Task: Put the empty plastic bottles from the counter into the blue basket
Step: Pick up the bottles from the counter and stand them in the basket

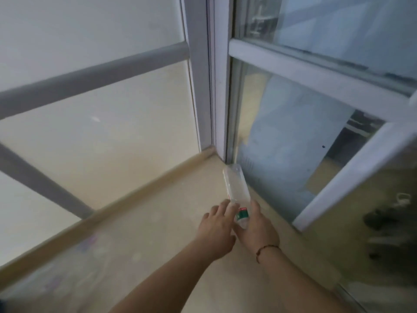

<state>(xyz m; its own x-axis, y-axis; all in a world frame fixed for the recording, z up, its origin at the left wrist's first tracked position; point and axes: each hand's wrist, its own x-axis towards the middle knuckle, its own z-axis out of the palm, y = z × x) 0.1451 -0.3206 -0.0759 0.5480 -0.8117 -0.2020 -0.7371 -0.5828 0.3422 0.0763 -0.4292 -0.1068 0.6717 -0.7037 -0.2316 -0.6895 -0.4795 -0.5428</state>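
A clear empty plastic bottle with a green and red label lies on the beige counter, its base pointing into the window corner. My right hand wraps around the bottle's near end, over the label. My left hand lies beside it with its fingertips touching the bottle's left side. The bottle's neck and cap are hidden under my hands. The blue basket is not in view.
White window frames meet at the corner just beyond the bottle. Glass panes stand to the right and frosted panes to the left. A raised beige lip runs along the counter's far edge.
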